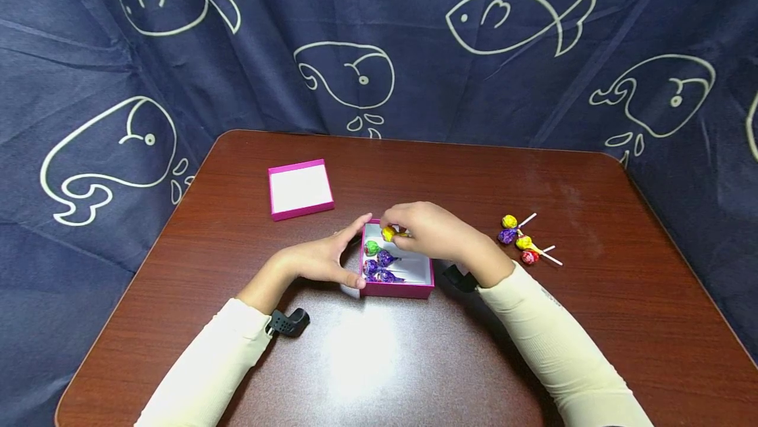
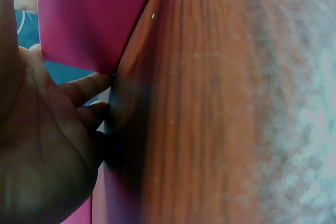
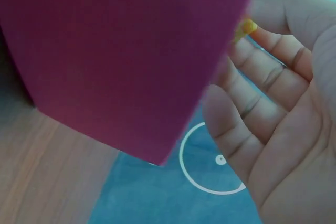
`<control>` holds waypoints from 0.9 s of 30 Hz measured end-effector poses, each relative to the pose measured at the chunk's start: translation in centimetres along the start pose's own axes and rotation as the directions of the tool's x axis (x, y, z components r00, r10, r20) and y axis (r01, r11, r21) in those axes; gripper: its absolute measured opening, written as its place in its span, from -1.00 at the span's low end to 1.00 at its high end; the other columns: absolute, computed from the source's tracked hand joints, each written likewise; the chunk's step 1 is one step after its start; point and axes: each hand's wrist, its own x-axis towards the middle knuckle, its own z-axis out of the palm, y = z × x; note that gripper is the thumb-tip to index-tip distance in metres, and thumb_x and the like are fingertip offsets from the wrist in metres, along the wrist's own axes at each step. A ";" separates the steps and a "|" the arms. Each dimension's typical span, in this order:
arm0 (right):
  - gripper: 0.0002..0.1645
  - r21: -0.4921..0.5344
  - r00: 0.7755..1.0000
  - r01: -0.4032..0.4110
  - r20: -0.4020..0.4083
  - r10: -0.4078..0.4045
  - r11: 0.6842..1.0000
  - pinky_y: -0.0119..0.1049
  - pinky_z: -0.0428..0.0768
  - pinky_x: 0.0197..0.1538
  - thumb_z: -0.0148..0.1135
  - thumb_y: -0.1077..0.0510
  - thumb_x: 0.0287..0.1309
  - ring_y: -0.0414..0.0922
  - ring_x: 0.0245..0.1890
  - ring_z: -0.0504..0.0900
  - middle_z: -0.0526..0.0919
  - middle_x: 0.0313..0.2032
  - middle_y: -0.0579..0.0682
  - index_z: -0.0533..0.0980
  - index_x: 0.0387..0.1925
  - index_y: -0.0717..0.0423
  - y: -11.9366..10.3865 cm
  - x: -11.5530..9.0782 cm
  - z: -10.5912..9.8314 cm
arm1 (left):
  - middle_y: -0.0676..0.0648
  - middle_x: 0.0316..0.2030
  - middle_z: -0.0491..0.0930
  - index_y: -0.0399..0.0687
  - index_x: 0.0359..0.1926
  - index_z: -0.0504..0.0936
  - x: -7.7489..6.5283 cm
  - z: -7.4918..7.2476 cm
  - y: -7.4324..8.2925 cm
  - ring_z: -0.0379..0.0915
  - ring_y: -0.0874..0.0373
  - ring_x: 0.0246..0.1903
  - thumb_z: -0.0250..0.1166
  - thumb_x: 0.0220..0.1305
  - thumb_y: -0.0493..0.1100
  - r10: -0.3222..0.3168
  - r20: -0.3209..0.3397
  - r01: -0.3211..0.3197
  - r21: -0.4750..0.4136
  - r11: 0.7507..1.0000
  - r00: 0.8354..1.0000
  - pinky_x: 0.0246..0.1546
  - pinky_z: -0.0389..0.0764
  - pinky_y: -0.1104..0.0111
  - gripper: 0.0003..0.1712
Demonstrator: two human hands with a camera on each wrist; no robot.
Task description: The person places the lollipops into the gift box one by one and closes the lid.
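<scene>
Left hand (image 1: 316,259), thumb and forefinger spread wide, rests against the pink box (image 1: 395,291) along its nine o'clock side, thumb at the near corner and forefinger at the far one; right hand (image 1: 435,229), fingers drawn together, pinches a yellow lollipop (image 1: 387,234) over the box's eleven o'clock region. Directions as seen by an onlooker, the person seated at six. The box stands mid-desk (image 1: 219,249). Within it, a green lollipop (image 1: 370,247) lies toward nine and a cluster of purple lollipops (image 1: 385,276) toward eight, the visible purple tails trailing toward three. Off at three o'clock on the desk lie the loose lollipops (image 1: 530,256), two yellow, one purple, one red; the shallow pink lid (image 1: 301,188) sits at ten, white interior uppermost. The step appears to be laying the yellow piece into the box; whether it already touches the bottom cannot be told. Good practice: set its head close to the nine o'clock wall, beyond the green one, with the stick pointing toward three like the purple tails; lower it fully before parting the fingers, lest it roll; and brace the box lightly, without squeezing its walls.
</scene>
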 end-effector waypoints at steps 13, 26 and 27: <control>-0.85 -0.162 0.999 0.003 0.034 0.003 0.987 -0.29 0.42 -0.42 0.36 0.29 0.07 -0.23 -0.52 0.37 0.44 -0.51 -0.20 0.54 -0.38 0.02 0.3 0.3 1.9 | -0.11 0.55 -0.21 0.18 0.58 -0.39 0.0 0.0 -0.3 -0.27 0.10 0.49 0.53 0.04 0.17 -0.002 -0.003 0.002 -0.002 1.000 1.000 0.45 -0.11 0.11 0.43; -0.81 -0.200 0.998 -0.021 0.046 0.031 0.980 -0.27 0.41 -0.45 0.39 0.27 0.06 -0.24 -0.56 0.35 0.45 -0.55 -0.24 0.51 -0.44 -0.02 0.7 0.3 2.8 | -0.09 0.56 -0.22 0.17 0.58 -0.39 0.0 0.0 -0.1 -0.28 0.11 0.50 0.52 0.04 0.18 -0.003 0.000 0.003 0.003 1.000 1.000 0.45 -0.11 0.12 0.43; -0.81 -0.199 0.998 -0.021 0.046 0.031 0.980 -0.27 0.41 -0.46 0.39 0.27 0.06 -0.24 -0.57 0.35 0.45 -0.55 -0.24 0.51 -0.45 -0.02 0.7 0.3 2.8 | -0.09 0.56 -0.22 0.17 0.58 -0.39 0.0 0.0 -0.1 -0.28 0.11 0.50 0.53 0.04 0.18 -0.004 -0.001 0.004 0.003 1.000 1.000 0.45 -0.11 0.12 0.43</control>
